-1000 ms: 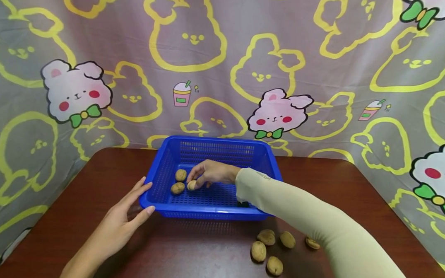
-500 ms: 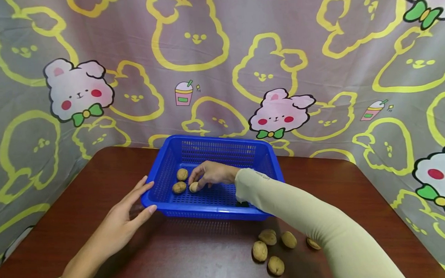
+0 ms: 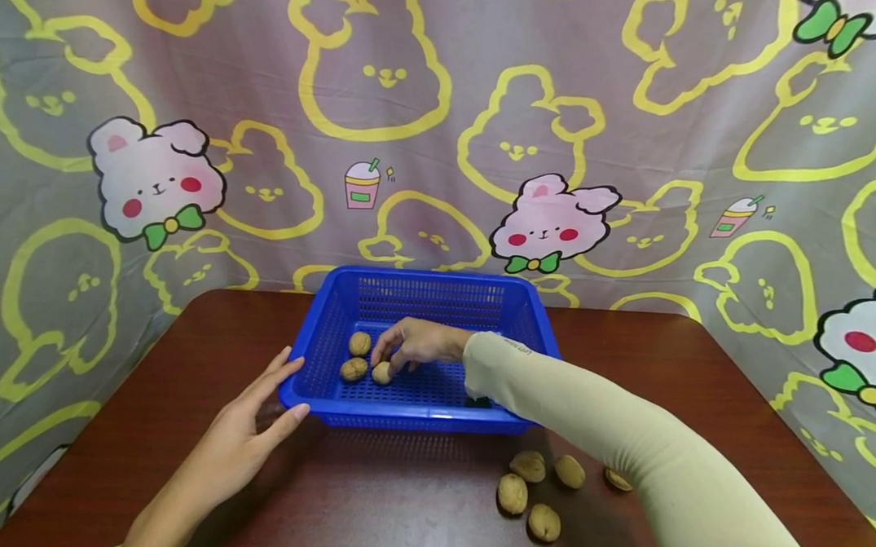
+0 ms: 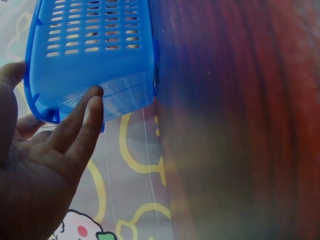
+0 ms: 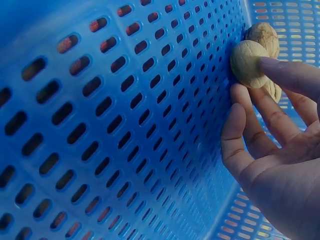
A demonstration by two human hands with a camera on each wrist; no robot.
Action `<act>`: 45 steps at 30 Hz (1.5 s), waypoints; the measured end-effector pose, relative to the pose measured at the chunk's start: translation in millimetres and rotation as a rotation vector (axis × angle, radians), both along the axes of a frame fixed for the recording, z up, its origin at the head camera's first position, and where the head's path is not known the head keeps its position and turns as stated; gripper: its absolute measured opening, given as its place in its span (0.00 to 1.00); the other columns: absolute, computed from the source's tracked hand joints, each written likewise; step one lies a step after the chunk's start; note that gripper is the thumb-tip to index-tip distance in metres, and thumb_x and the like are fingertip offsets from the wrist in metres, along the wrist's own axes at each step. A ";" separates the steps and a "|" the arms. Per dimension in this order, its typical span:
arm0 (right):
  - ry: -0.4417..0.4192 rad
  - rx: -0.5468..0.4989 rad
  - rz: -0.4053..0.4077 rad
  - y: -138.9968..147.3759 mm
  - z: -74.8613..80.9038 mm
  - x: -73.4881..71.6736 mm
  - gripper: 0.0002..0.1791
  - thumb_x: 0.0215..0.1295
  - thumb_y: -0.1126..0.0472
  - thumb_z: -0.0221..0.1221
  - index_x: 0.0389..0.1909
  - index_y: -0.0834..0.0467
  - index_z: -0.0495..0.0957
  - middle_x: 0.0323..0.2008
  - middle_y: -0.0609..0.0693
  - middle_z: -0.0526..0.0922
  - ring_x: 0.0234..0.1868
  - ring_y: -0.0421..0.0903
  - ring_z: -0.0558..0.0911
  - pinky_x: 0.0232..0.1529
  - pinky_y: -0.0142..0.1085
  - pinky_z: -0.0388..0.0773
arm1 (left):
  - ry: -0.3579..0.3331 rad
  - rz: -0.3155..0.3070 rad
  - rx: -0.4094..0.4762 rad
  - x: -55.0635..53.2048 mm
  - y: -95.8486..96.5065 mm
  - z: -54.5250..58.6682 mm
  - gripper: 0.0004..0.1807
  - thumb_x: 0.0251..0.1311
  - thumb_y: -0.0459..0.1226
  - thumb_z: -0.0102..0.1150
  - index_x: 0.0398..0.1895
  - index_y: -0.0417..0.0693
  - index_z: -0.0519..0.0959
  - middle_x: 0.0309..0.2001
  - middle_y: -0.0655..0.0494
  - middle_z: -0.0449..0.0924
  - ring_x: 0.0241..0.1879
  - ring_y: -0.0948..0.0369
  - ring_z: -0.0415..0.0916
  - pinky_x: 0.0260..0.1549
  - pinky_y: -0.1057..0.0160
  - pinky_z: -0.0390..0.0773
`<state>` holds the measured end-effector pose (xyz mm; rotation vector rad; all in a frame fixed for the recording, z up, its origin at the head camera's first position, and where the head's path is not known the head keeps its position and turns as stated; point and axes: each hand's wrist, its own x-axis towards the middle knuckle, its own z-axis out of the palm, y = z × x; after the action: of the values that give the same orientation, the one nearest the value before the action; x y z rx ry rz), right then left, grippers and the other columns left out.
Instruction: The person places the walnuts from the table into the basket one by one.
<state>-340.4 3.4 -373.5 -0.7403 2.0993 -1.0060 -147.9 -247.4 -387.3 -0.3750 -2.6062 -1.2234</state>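
Inside a blue plastic basket (image 3: 433, 415) with slotted walls, my right hand (image 3: 420, 340) pinches a walnut (image 3: 381, 373) low over the basket floor. The right wrist view shows the thumb against the near side of that walnut (image 5: 248, 63), with fingers curled behind it. Two more walnuts lie just to its left, a far one (image 3: 359, 343) and a near one (image 3: 353, 369). My left hand (image 3: 228, 442) is at the basket's left end, fingertips at the rim and thumb near the front corner. In the left wrist view its fingers (image 4: 75, 122) extend along the basket's outside.
Several walnuts lie on the brown table (image 3: 389, 504) in front of the basket's right side, among them one walnut (image 3: 512, 495) and another walnut (image 3: 544, 523). One walnut (image 3: 617, 479) is partly covered by the right sleeve (image 3: 621, 429). A patterned curtain (image 3: 403, 144) hangs behind the table.
The walnut at my right fingertips has come slightly down and shows more beneath them. My left hand keeps its place at the basket rim. The head view has shifted slightly.
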 end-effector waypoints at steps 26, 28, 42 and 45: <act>0.183 -0.121 0.004 93.4 99.5 45.1 0.12 0.71 0.66 0.65 0.52 0.54 0.86 0.53 0.53 0.87 0.51 0.52 0.85 0.55 0.42 0.82 | -0.018 -0.004 0.007 -0.4 0.1 -2.0 0.33 0.75 0.41 0.61 0.79 0.46 0.66 0.84 0.41 0.52 0.59 0.46 0.82 0.48 0.81 0.75; 0.205 -0.130 -0.016 113.4 103.0 56.7 0.13 0.71 0.66 0.65 0.53 0.55 0.86 0.53 0.54 0.87 0.53 0.53 0.85 0.56 0.43 0.82 | -0.012 -0.002 0.009 -0.5 0.3 -1.7 0.32 0.75 0.41 0.61 0.79 0.45 0.66 0.84 0.40 0.52 0.59 0.45 0.83 0.48 0.81 0.75; 0.279 -0.297 -0.193 255.9 69.6 135.6 0.14 0.73 0.70 0.60 0.57 0.64 0.82 0.56 0.56 0.86 0.52 0.49 0.88 0.51 0.40 0.87 | 0.000 -0.005 -0.007 -1.1 0.0 0.9 0.32 0.76 0.40 0.61 0.79 0.44 0.66 0.83 0.41 0.53 0.55 0.47 0.85 0.47 0.78 0.78; 0.279 -0.302 -0.236 275.0 56.3 148.7 0.15 0.73 0.71 0.59 0.58 0.63 0.81 0.57 0.51 0.86 0.52 0.46 0.88 0.51 0.38 0.86 | -0.006 -0.004 -0.008 0.0 0.4 0.8 0.32 0.76 0.40 0.61 0.79 0.44 0.66 0.83 0.40 0.53 0.55 0.47 0.85 0.47 0.79 0.78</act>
<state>-191.7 278.4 -317.1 -0.8319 2.3422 -1.4433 -148.0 -247.0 -386.6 -0.3790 -2.6172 -1.2182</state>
